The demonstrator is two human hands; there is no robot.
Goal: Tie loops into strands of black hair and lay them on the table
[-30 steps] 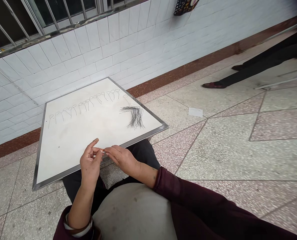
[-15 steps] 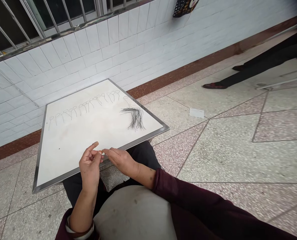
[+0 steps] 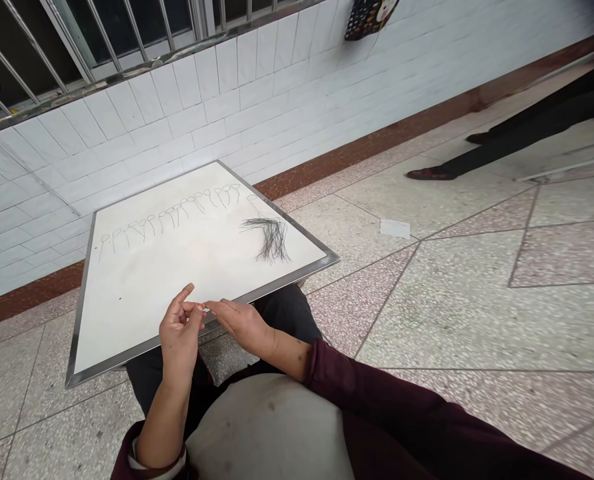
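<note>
A white board with a metal rim [image 3: 127,287] rests on my lap. Along its far side lies a row of small knotted hair loops [image 3: 171,213], and a loose bundle of dark hair strands [image 3: 271,238] lies near its right corner. Over the board's near edge my left hand [image 3: 179,330] and my right hand [image 3: 239,320] meet fingertip to fingertip. Both pinch something very fine between thumb and fingers, too thin to make out. My left forefinger sticks up.
A white tiled wall [image 3: 257,100] with a barred window above runs behind the board. Speckled floor tiles spread to the right, with a small white scrap [image 3: 395,229] on them. Another person's dark-trousered legs and shoes [image 3: 477,160] stretch in from the upper right.
Both hands stay pinched together at the board's near edge. Only the view has shifted slightly.
</note>
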